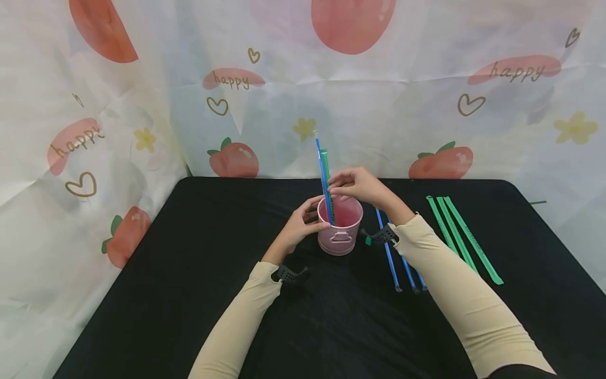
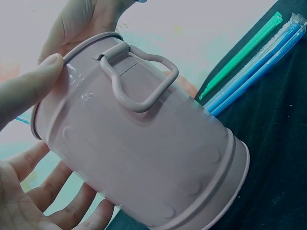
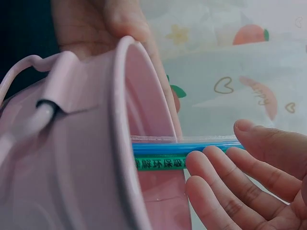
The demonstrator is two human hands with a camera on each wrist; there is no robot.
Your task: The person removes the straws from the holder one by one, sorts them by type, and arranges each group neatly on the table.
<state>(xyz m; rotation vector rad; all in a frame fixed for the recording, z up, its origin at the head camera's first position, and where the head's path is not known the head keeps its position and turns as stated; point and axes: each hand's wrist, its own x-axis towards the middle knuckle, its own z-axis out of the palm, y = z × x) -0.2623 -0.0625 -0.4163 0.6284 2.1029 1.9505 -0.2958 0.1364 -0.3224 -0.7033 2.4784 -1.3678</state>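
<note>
A pink metal bucket [image 1: 337, 237] with a small side handle [image 2: 144, 96] stands on the black table. My left hand [image 1: 299, 226] holds it from the left, thumb at the rim and fingers round its side. Inside the bucket, a blue straw [image 1: 322, 163] in clear wrap and a green wrapped straw [image 1: 325, 160] stand upright, leaning slightly left. My right hand [image 1: 357, 187] is above the rim beside these straws. Its fingertips [image 3: 196, 160] lie against or just in front of them, thumb and fingers apart and loosely bent. The straws' lower ends are hidden inside the bucket.
Several blue straws [image 1: 391, 266] lie right of the bucket, partly under my right forearm. Farther right are 3 green wrapped straws [image 1: 475, 239], also partly covered by the sleeve. A printed cloth [image 1: 284, 105] hangs behind the black table [image 1: 227, 237].
</note>
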